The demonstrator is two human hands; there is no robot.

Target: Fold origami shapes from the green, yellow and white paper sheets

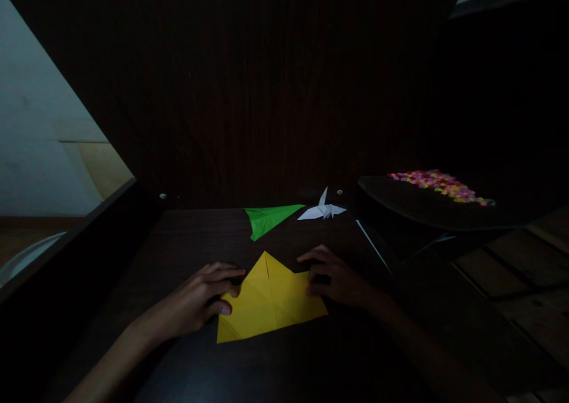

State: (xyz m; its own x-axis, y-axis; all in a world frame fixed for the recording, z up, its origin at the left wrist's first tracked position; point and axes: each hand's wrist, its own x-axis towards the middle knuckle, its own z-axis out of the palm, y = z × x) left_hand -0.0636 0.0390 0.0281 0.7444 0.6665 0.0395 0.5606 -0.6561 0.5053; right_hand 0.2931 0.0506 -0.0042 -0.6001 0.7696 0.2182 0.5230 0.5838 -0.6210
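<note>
A sheet of yellow origami paper (271, 308), folded to a peak at its far side with a crease down the middle, lies on the dark wooden surface. My left hand (213, 290) rests at its left edge, fingers stretched and apart, the thumb and fingertips touching the paper. At the right edge, my right hand (331, 275) has curled fingers on the paper, with the index finger held out above it; its thumb is hidden. Beyond the sheet lie a green folded paper (271, 219) and a white paper crane (323, 211), close to each other.
A dark upright panel (275, 95) stands behind the folded papers. To the right, a dark rounded shelf (400, 198) bears a cluster of small colourful pieces (444, 185). A thin white strip (374, 246) lies right of my right hand. A raised edge (75, 231) borders the left side.
</note>
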